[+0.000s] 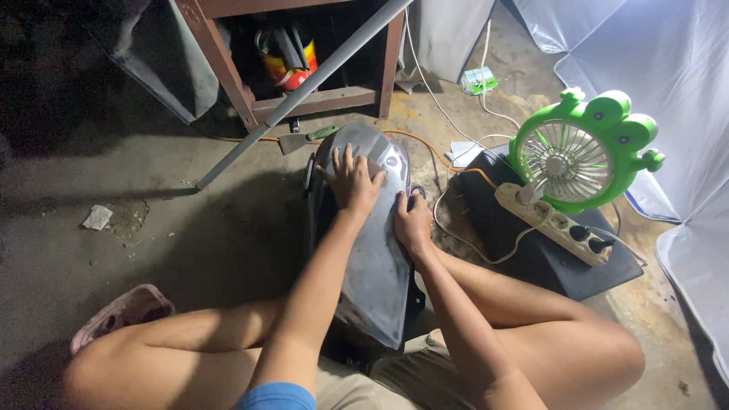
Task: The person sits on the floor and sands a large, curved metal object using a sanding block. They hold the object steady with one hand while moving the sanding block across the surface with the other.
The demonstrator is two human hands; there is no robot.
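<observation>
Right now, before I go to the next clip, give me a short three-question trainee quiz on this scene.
1. True or false: the left hand lies flat on the grey curved panel.
2. The right hand is at the panel's: A) right edge B) far tip C) nowhere near.
3. What colour is the fan beside the power strip?

Key: 1 true; 2 A; 3 green.
</observation>
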